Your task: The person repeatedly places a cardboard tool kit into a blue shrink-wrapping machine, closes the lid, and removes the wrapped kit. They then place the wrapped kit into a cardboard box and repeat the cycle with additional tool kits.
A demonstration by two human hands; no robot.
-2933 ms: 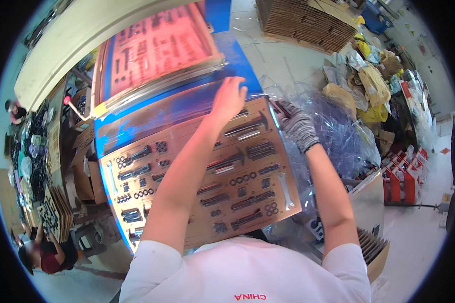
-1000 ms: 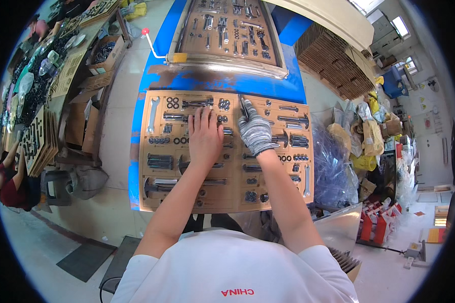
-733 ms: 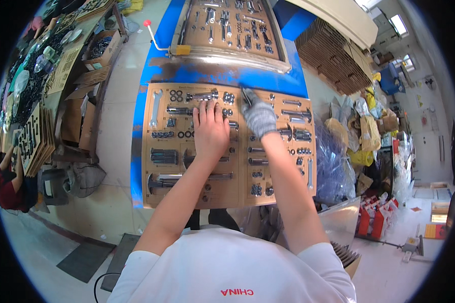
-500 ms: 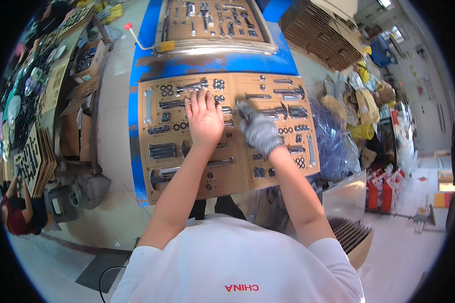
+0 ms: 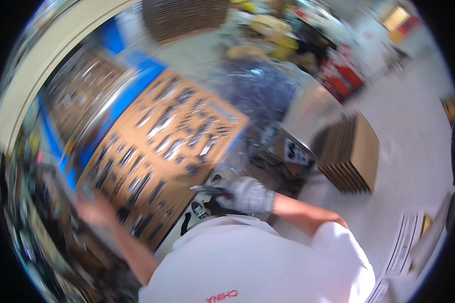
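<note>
A pale beam (image 5: pixel 55 60) curves down the upper left. Below it, a framed panel (image 5: pixel 106 108) carries rows of tools, badly smeared by motion blur. The bare left hand (image 5: pixel 97 209) is at the left corner of the cardboard sheet, also blurred; I cannot tell whether its fingers are apart or together, nor whether it touches the sheet. A strip of blue worktop (image 5: pixel 149 63) runs between the panel and that sheet.

The cardboard sheet (image 5: pixel 179 187) lies slantwise on the worktop, bearing many dark and silvery tools (image 5: pixel 162 123) set out in groups. Past its far edge, at the top, is a stack of brown cardboard (image 5: pixel 184 20). A shoe (image 5: pixel 199 209) shows just below the sheet's near edge.

To the right of it, a dark handheld tool (image 5: pixel 212 191) points left toward the sheet, its pale tip near the edge. The right hand (image 5: pixel 250 196), in a grey knitted glove, is clamped on it, in front of the white shirt (image 5: pixel 247 257). Farther right are heaped clear plastic film (image 5: pixel 260 91), a grey panel (image 5: pixel 308 116), red boxes (image 5: pixel 341 76) and 1 row of brown card sheets (image 5: pixel 356 151) on the pale floor (image 5: pixel 389 101).
</note>
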